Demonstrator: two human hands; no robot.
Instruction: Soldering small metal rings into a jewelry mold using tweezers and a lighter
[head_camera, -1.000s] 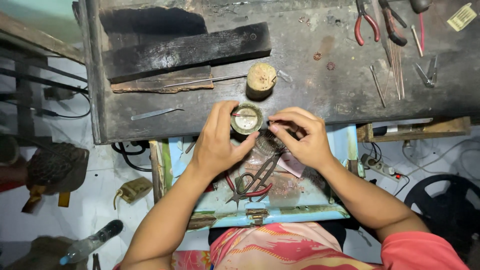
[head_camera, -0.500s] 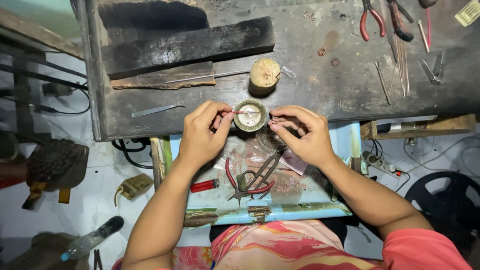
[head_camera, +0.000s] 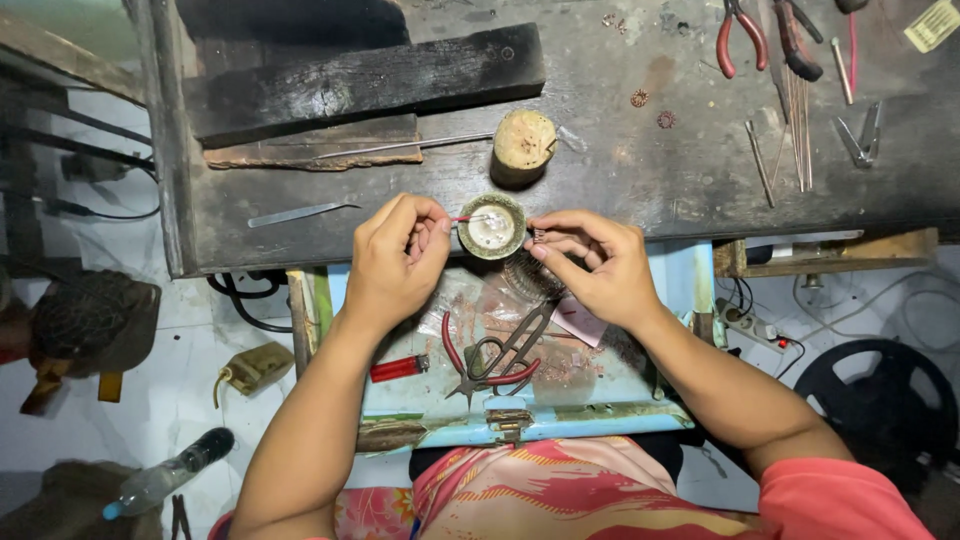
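We are pinching a thin red-tipped stick in our left hand, dipping it into the small round brass dish at the dark bench edge, while our right hand is gripping a tiny metal piece, seemingly not yet coated.

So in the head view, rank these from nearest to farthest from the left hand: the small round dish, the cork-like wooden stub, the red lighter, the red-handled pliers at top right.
From the left hand:
1. Small round dish, just right of its fingertips.
2. Red lighter, below, on the pale blue box, and cork-like wooden stub, up right: too close to call.
3. Red-handled pliers, far top right.
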